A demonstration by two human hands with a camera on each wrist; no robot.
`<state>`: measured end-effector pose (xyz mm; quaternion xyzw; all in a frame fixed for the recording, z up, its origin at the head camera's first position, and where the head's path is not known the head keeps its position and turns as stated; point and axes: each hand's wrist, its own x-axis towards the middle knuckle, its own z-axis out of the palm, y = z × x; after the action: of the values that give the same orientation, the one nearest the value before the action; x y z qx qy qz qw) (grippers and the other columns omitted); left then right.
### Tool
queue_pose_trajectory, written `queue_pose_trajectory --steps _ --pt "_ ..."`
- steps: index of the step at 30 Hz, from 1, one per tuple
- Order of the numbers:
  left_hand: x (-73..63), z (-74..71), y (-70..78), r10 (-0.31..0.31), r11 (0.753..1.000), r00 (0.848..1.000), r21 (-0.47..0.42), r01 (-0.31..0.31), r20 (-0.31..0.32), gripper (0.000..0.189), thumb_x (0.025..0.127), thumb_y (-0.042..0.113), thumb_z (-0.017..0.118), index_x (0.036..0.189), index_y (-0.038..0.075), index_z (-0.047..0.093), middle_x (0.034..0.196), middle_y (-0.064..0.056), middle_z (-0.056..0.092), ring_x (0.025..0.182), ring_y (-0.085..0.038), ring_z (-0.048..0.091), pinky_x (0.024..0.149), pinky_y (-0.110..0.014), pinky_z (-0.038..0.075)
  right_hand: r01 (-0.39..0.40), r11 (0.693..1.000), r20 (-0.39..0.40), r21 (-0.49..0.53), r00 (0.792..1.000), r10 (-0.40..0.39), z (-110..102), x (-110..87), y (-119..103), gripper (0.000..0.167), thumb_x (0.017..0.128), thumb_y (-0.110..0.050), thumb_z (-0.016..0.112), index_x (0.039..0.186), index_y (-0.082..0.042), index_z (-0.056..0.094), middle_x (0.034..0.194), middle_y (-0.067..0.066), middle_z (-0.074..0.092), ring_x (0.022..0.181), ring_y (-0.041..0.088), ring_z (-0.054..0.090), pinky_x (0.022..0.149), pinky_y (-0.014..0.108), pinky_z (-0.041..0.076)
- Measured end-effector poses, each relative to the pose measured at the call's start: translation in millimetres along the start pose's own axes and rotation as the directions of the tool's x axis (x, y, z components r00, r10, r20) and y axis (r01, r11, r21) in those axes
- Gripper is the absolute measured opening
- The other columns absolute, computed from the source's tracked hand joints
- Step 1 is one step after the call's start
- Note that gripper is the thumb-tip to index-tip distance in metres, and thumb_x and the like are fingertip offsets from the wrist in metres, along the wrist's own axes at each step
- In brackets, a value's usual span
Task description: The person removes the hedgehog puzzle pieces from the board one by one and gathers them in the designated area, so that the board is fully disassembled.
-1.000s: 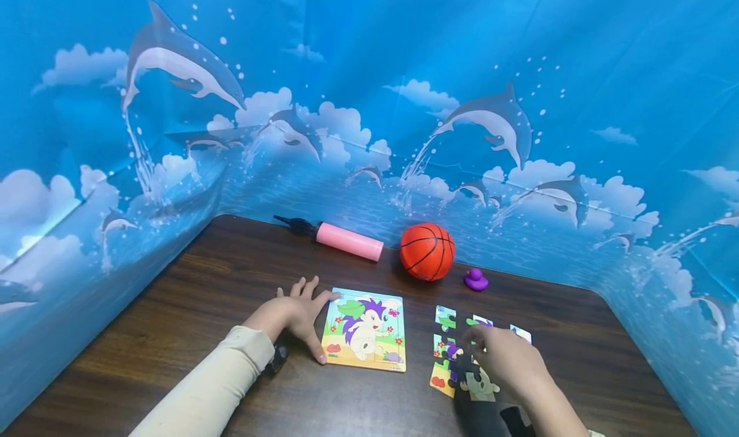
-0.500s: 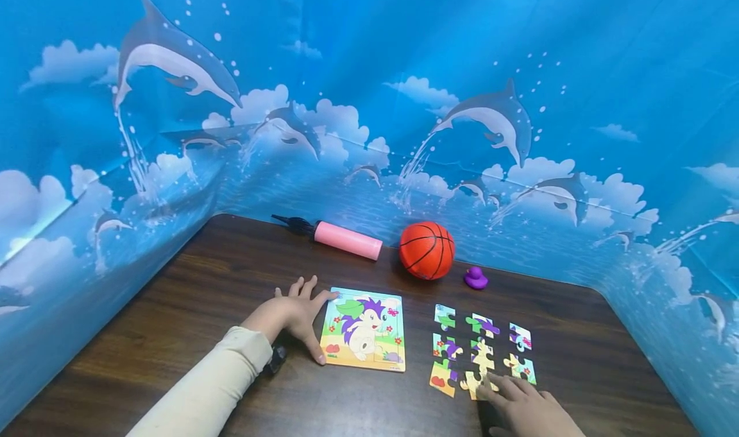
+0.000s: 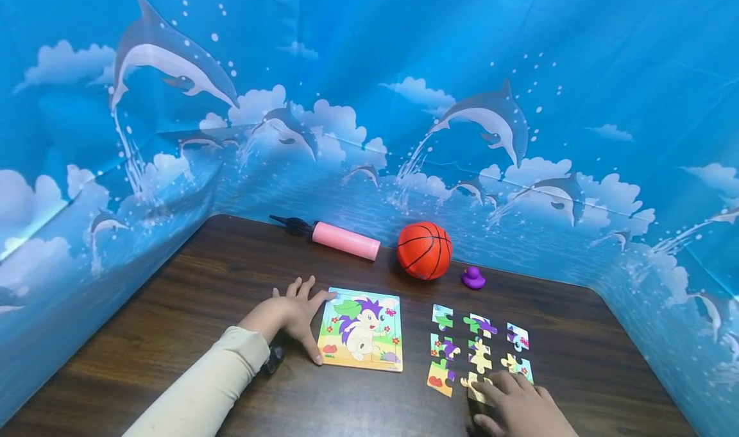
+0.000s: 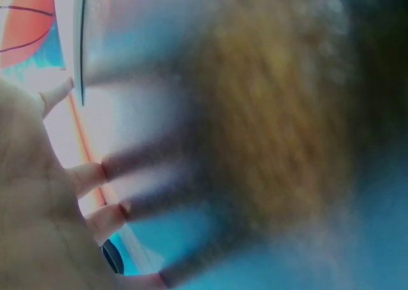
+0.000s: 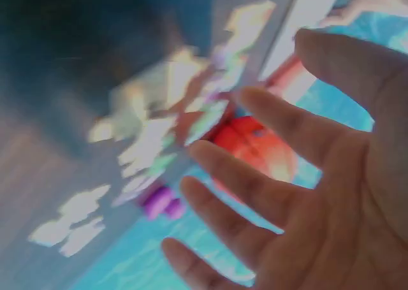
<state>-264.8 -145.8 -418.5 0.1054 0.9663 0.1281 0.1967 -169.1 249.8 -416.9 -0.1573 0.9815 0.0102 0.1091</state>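
Note:
My left hand (image 3: 291, 318) rests at the left side of a square puzzle board (image 3: 360, 362) printed with a purple-haired hedgehog. Its thumb and a finger touch the board's edge, fingers spread. To the right lie several loose jigsaw pieces in rough rows, among them a yellow corner piece (image 3: 441, 379) with a red shape. Over the near end of the middle column is my right hand (image 3: 522, 406), partly covering a piece (image 3: 472, 379) there. In the right wrist view its fingers (image 5: 239, 178) are extended and apart, with nothing gripped; the pieces beyond are blurred.
A pink hand pump (image 3: 346, 241) with a black nozzle lies along the table's back edge. Beside it sit a small orange basketball (image 3: 424, 251) and a purple toy duck (image 3: 473, 278). A blue dolphin-print sheet (image 3: 369, 90) hangs behind the dark wooden table (image 3: 231, 264).
My right hand has drawn back toward me from above the jigsaw pieces, uncovering the middle and right ones, and hovers low by the nearest row. My left hand keeps its place at the board.

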Motion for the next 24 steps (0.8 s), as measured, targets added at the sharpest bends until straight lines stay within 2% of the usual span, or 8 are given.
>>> queue_pose_trajectory --steps 2,5,7,9,13,16,24 --pt "0.5 -0.6 -0.4 -0.003 1.000 1.000 0.001 0.003 0.002 0.121 0.054 0.061 0.091 0.152 0.021 0.033 0.160 -0.027 0.011 0.145 -0.053 0.008 0.105 -0.079 0.010 0.022 0.999 -0.062 0.049 0.998 -0.019 -14 8.0 -15 0.050 0.084 -0.053 0.073 0.124 -0.024 0.067 0.118 0.002 0.061 0.114 0.033 0.057 0.089 0.064 0.046" --pt "4.0 1.6 -3.3 -0.010 1.000 1.000 0.004 0.010 0.001 0.122 0.053 0.062 0.091 0.152 0.022 0.033 0.161 -0.026 0.011 0.145 -0.052 0.007 0.106 -0.079 0.008 0.127 0.983 -0.144 0.136 0.984 -0.107 -28 26.3 -40 0.049 0.084 -0.042 0.078 0.129 -0.027 0.065 0.120 0.003 0.060 0.107 0.028 0.059 0.085 0.057 0.051" --pt "3.9 2.1 -3.2 -0.007 1.000 1.000 -0.002 0.007 0.001 0.123 0.052 0.063 0.091 0.152 0.022 0.032 0.161 -0.025 0.012 0.145 -0.052 0.007 0.106 -0.079 0.008 0.194 0.961 -0.156 0.198 0.974 -0.164 -33 42.2 -56 0.054 0.083 -0.037 0.081 0.133 -0.027 0.063 0.118 0.002 0.058 0.100 0.022 0.059 0.081 0.049 0.055" --pt "4.9 3.7 -3.4 0.004 1.000 1.000 -0.009 -0.004 -0.003 0.125 0.051 0.065 0.090 0.153 0.023 0.032 0.161 -0.025 0.011 0.145 -0.052 0.006 0.105 -0.079 0.007 0.233 0.940 -0.136 0.250 0.970 -0.204 -34 58.3 -68 0.058 0.082 -0.036 0.081 0.136 -0.027 0.061 0.116 0.000 0.055 0.094 0.017 0.056 0.076 0.041 0.055" --pt "5.6 6.0 -3.0 0.016 1.000 1.000 -0.021 -0.016 0.006 0.127 0.050 0.068 0.089 0.153 0.023 0.031 0.161 -0.025 0.010 0.145 -0.051 0.006 0.104 -0.080 0.006 0.230 0.928 -0.066 0.294 0.973 -0.220 -31 85.7 -83 0.070 0.078 -0.041 0.084 0.141 -0.027 0.057 0.112 0.001 0.051 0.090 0.016 0.052 0.070 0.034 0.052" --pt "6.8 6.9 -3.0 0.003 1.000 1.000 -0.016 -0.003 0.019 0.126 0.050 0.067 0.089 0.153 0.025 0.030 0.161 -0.024 0.009 0.146 -0.051 0.004 0.105 -0.080 0.005 0.224 0.930 -0.053 0.293 0.975 -0.218 -27 99.0 -87 0.072 0.075 -0.046 0.085 0.139 -0.025 0.059 0.110 0.003 0.050 0.089 0.017 0.051 0.068 0.034 0.051" --pt "8.7 6.7 -6.3 -0.002 1.000 1.000 -0.008 0.002 0.010 0.129 0.048 0.069 0.089 0.154 0.025 0.030 0.162 -0.024 0.009 0.146 -0.050 0.004 0.105 -0.079 0.004 0.225 0.925 -0.078 0.306 0.974 -0.211 -19 113.8 -89 0.051 0.074 -0.043 0.087 0.119 -0.024 0.072 0.102 -0.001 0.049 0.089 0.015 0.049 0.069 0.032 0.050"
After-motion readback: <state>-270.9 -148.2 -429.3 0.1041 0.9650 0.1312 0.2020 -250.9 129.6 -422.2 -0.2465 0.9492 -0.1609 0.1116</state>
